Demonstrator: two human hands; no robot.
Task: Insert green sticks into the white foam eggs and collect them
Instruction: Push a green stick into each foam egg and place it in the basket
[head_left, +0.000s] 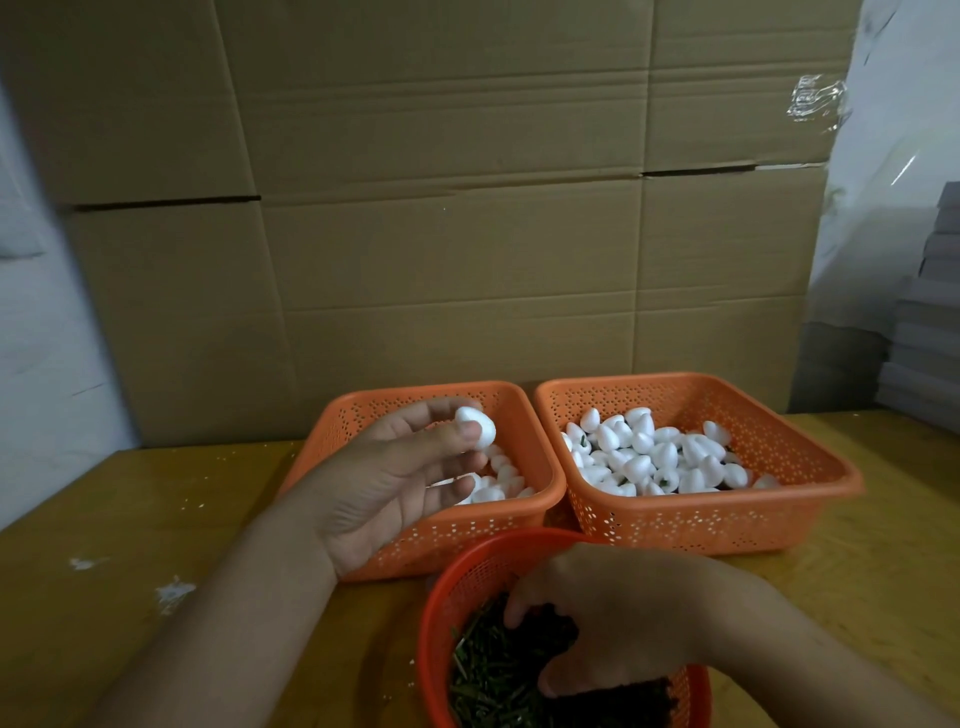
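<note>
My left hand (395, 478) hovers over the left orange basket (519, 514), palm up, and pinches a white foam egg (475, 426) between thumb and fingers. More eggs (501, 480) lie in that basket beneath it. My right hand (613, 618) reaches down into a round red basket (441, 597) full of green sticks (488, 670), fingers curled among them; whether it holds one is hidden. The right orange basket (701, 525) holds several white eggs (660, 457), some showing green stick ends.
The baskets stand on a yellow wooden table (130, 519) with white foam crumbs (174, 592) at the left. A wall of cardboard boxes (441, 208) rises just behind the baskets. Stacked grey sheets (924, 338) sit at the far right.
</note>
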